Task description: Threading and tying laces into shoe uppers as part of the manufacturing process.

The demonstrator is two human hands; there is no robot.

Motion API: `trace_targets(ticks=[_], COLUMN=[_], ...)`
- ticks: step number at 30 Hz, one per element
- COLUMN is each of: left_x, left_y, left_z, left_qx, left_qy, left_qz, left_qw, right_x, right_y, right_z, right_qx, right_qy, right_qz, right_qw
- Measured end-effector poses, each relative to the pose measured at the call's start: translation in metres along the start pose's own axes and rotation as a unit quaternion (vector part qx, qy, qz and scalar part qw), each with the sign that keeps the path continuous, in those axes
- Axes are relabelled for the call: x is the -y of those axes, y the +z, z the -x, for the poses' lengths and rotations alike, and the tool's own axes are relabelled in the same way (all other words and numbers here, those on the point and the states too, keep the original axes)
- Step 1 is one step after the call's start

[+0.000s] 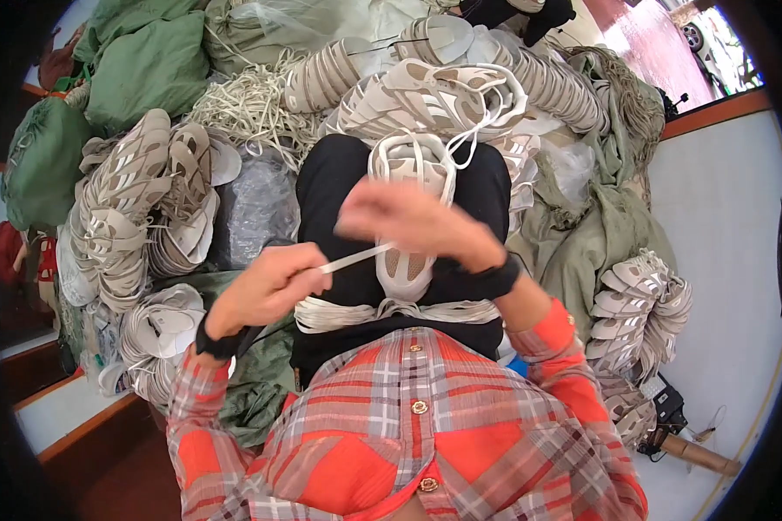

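Observation:
Across my lap lies a beige shoe upper [406, 276], its toe toward me and laces threaded at its far end. My left hand [271, 282] is closed on a flat white shoelace [358, 258], which stretches from its fingers toward the upper. Above the middle of the upper is my right hand [417, 221]. Motion smears its fingers, so whether they grip anything cannot be seen, and it hides part of the upper. A bundle of white laces [339, 316] rests over my thighs, close to my waist.
Beyond my knees sits a row of nested shoe uppers [382, 106], with a tangled pile of laces [250, 102] at its left. More stacked uppers [122, 204] stand at left, others [634, 308] at right. Green sacks [148, 69] and clear plastic wrap [259, 208] lie around.

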State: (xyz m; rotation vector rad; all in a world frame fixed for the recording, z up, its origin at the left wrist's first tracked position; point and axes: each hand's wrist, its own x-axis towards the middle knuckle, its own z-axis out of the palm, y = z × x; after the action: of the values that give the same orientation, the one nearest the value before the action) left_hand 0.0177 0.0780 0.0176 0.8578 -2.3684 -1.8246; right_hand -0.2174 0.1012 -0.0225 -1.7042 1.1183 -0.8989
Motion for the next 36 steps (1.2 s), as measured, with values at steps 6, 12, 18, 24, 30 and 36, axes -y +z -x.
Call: trace_targets(ticks=[6,12,18,24,30,36], left_x=[0.004,0.097,0.152,0.178,0.211,0.082], left_y=[-0.041,-0.068,-0.068,-0.07,-0.079,0.011], left_z=[0.094,0.19,0.264,0.254,0.195,0.043], left_qx=[-0.119,-0.179,-0.311,-0.424,-0.716,-0.418], left_qy=[-0.085,-0.257,-0.262,-0.499,0.042,-0.114], left_qz=[0.042,-0.005,-0.289,-0.458,0.418,0.334], left_qw=[0.988,0.95,0.867,0.601,0.557,0.837], right_x=[0.042,-0.045,-0.073,-0.025,0.008,0.007], right_y=[-0.011,-0.077,-0.074,-0.078,-0.05,-0.035], right_z=[0.005,0.073,0.093,0.118,0.153,0.092], right_qx=[0.001,-0.191,-0.164,-0.009,0.252,0.119], right_qy=[0.057,0.085,0.0,0.088,0.066,0.276], right_qz=[-0.162,-0.349,-0.39,-0.171,0.169,-0.084], right_qw=[0.985,0.914,0.906,0.981,0.951,0.95])
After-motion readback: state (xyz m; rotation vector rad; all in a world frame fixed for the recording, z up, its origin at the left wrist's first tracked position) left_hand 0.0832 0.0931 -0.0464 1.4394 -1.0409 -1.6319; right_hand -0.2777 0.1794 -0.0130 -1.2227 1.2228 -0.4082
